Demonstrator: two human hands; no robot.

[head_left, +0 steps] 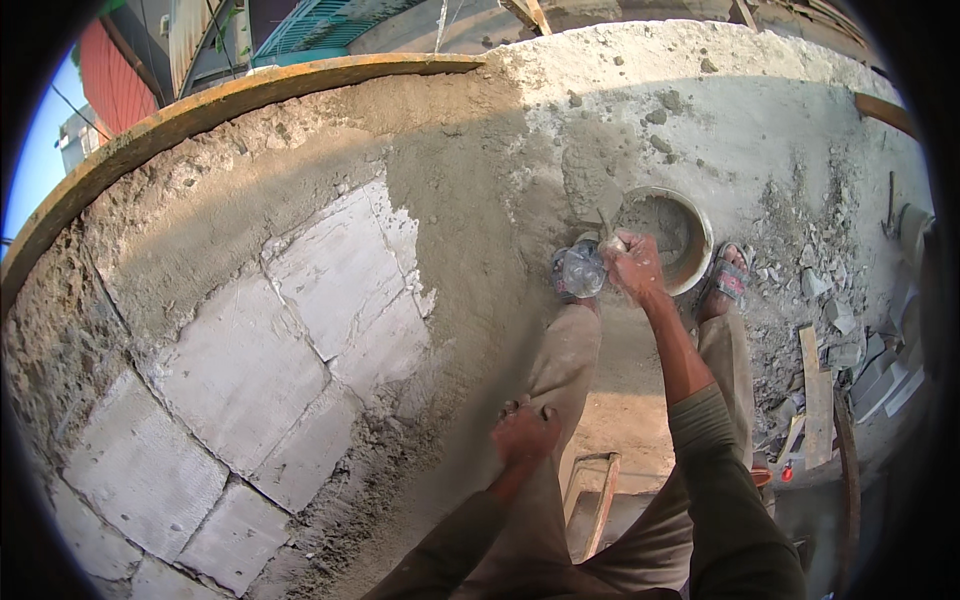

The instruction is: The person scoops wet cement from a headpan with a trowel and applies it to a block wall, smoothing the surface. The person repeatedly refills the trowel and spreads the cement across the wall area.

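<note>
My right hand [634,265] is closed around the handle of a mortar-smeared trowel [597,203]; its grey blade points away, beside the left rim of a round bucket [702,222] with wet grey mortar [662,222] inside. Just left of that hand, a crumpled clear plastic piece [580,268] is at my left foot. My left hand [526,434] is held by my left thigh, fingers curled in, with nothing seen sticking out of it. Left of me lie pale blocks [245,360], bordered by a band of wet mortar [455,215].
A rusty curved edge strip [250,92] bounds the far left. My right foot [729,280], in a sandal, stands beside the bucket. Broken rubble [815,285], a wooden board [816,400] and a hammer-like tool [891,205] lie at the right. Between my legs, wooden bars [602,500] show lower down.
</note>
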